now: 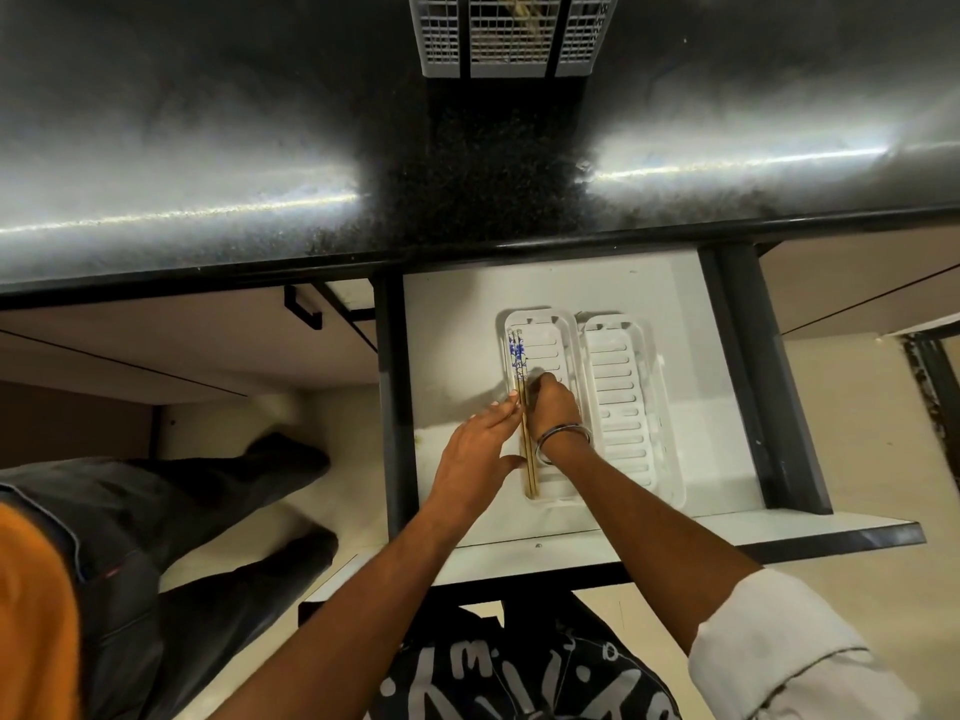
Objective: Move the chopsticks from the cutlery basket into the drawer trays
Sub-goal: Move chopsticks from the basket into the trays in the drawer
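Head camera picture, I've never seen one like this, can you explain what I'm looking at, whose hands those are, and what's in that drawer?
There is no machine here. A person wears a wide-angle camera on the head, so you look down their arms at their own two hands. The dark shiny band across the top is a countertop, with a grey cutlery basket at its far edge. Below it an open drawer holds two white trays side by side. In the left tray lie chopsticks with blue-patterned ends. The left hand and the right hand press against them from either side, seemingly straightening them. The right tray looks empty.
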